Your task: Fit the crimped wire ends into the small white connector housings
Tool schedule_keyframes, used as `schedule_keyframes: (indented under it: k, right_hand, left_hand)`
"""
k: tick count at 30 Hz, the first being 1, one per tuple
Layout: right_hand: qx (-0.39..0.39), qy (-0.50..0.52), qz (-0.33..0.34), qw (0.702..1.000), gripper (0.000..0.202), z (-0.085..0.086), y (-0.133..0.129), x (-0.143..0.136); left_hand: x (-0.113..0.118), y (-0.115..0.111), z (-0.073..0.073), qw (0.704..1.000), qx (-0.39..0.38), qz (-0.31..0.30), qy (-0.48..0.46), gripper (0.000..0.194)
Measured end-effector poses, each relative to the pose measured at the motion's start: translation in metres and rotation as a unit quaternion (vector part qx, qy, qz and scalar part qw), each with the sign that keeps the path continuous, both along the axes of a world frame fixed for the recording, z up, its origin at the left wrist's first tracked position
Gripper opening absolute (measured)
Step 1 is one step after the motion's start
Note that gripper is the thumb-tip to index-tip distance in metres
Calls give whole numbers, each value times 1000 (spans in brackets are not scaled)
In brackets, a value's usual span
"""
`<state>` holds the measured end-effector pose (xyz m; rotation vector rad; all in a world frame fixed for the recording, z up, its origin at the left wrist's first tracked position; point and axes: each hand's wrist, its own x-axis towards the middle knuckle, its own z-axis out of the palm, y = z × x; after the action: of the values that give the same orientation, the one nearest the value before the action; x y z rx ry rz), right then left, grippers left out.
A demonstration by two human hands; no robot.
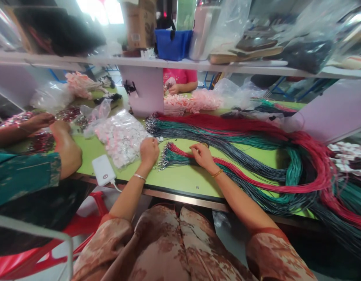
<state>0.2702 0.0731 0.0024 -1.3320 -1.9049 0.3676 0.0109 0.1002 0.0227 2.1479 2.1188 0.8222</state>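
My left hand (149, 152) is closed in a fist-like pinch beside a clear bag of small white plastic parts (119, 136). A tiny white piece shows at its fingertips, but what the fingers hold is hidden. My right hand (203, 156) is over the smaller bundle of red, green and dark wires (180, 156), thumb and forefinger together. Whether a wire is between them is too small to tell. Metal terminals (165, 159) tip this bundle's left end. Behind both hands runs a larger bundle of red, green and grey wires (215, 127), curving round at the right.
A white power bank (103, 170) with a cable lies at the green table's (186, 179) front edge. At left are a co-worker's arms (65, 148). Another person's hand (175, 89) shows beyond a panel. A shelf (198, 65) with a blue bin (173, 43) spans overhead.
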Motion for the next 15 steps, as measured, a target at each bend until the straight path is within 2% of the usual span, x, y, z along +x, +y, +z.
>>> schedule_keyframes:
  k: [2,5,7,10,15]
  right_hand:
    - [-23,-22,56,998,27,8,-14,-10]
    - [-38,-93,139,985,23,10,-30,-29]
    - [-32,-152,124,980,23,6,-36,-38]
    - [-28,-235,60,970,23,2,-40,-42]
    - [-32,-279,95,955,26,1,-50,-38]
  left_hand:
    - [-19,2,-1,999,-15,42,5,45]
    - [-31,6,-10,998,-4,63,10,46]
    - [-32,11,-15,996,9,86,11,51]
    - [-32,18,-19,995,-1,97,7,55]
    - [-34,15,-21,998,-31,52,8,53]
